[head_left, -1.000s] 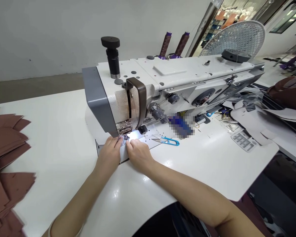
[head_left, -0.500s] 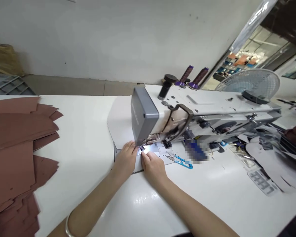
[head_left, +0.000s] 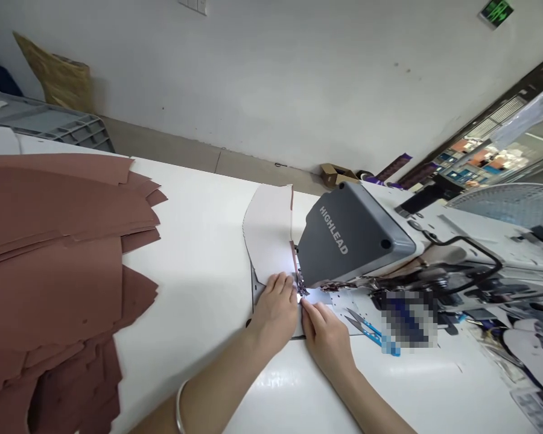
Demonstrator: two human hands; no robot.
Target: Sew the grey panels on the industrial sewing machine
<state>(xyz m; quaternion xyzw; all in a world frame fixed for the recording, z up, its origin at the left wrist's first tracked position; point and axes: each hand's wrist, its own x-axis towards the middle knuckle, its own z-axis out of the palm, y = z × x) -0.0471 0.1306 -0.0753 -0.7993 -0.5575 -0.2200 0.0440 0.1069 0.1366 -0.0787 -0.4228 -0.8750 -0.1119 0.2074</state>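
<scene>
A pale piece of leather-like sheet (head_left: 266,229) lies on the sewing machine's bed, with a narrow reddish-brown strip along its right edge. That edge runs to the presser foot (head_left: 301,284) of the sewing machine (head_left: 344,235). My left hand (head_left: 276,307) rests flat on the near end of the piece, fingers stretched just left of the foot. Close in front of the foot, my right hand (head_left: 328,337) has thumb and forefinger pinched at the near edge of the piece; the hand partly hides what is between them. Blue-handled thread snips (head_left: 373,331) lie right of my right hand.
Reddish-brown cut pieces (head_left: 72,259) are heaped on the left of the white table (head_left: 185,307). Behind it stands a grey crate (head_left: 58,123). Purple thread cones (head_left: 393,169) and a fan (head_left: 516,205) are beyond the machine. Scraps (head_left: 531,355) lie at far right.
My view has turned and tilted, so the table and machine sit differently in the picture. The brown edge strip now shows beside the machine head. Both hands stay at the presser foot.
</scene>
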